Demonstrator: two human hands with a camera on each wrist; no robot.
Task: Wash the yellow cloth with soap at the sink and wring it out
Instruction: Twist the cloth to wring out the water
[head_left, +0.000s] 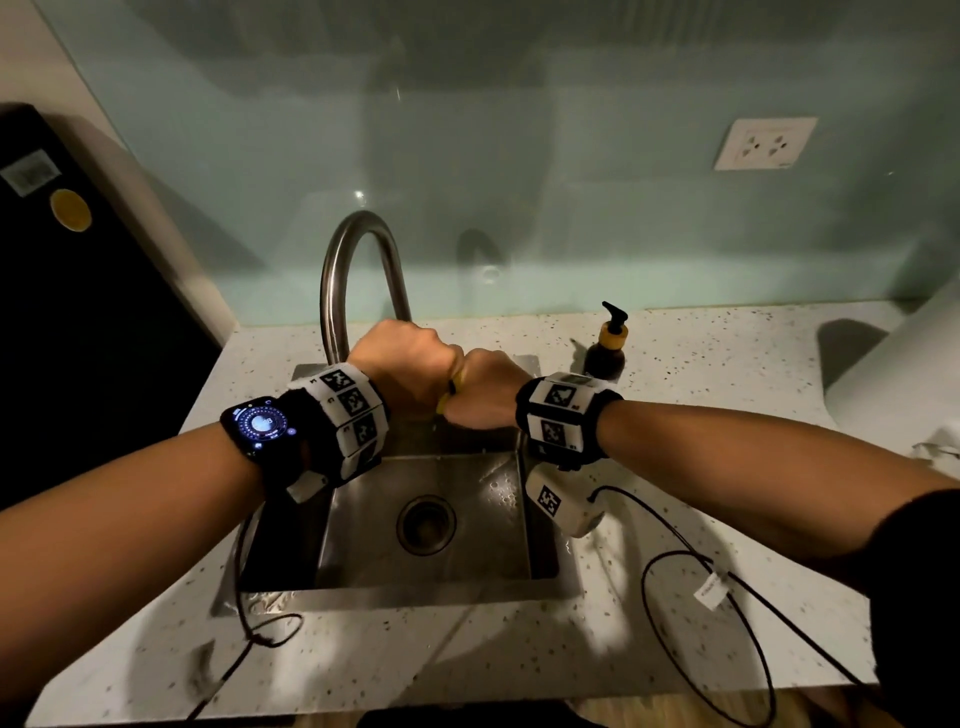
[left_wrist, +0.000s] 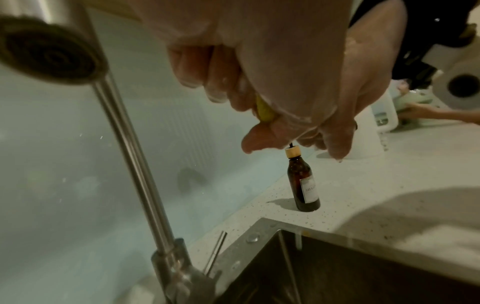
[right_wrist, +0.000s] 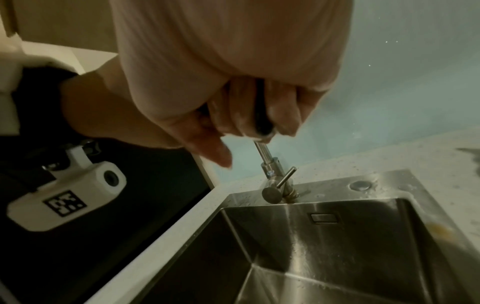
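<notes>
Both my hands are fisted side by side above the back of the steel sink (head_left: 363, 582), just in front of the faucet (head_left: 358, 249). A twisted yellow cloth (head_left: 445, 397) is squeezed between them, and only a small strip of it shows. My left hand (head_left: 405, 369) grips one end, its soapy fingers curled round the yellow cloth (left_wrist: 265, 112). My right hand (head_left: 488, 389) grips the other end, knuckles up. In the right wrist view my right hand (right_wrist: 259, 111) has its fingers curled, and the cloth is hidden there. The brown soap bottle (head_left: 608, 345) stands on the counter right of the sink.
No water runs from the faucet head (left_wrist: 49, 53). The faucet lever (right_wrist: 285, 179) sticks out at the base. A black appliance (head_left: 78, 338) stands at the left and a white roll (head_left: 904, 374) at the right. Black cables (head_left: 675, 582) trail over the speckled counter.
</notes>
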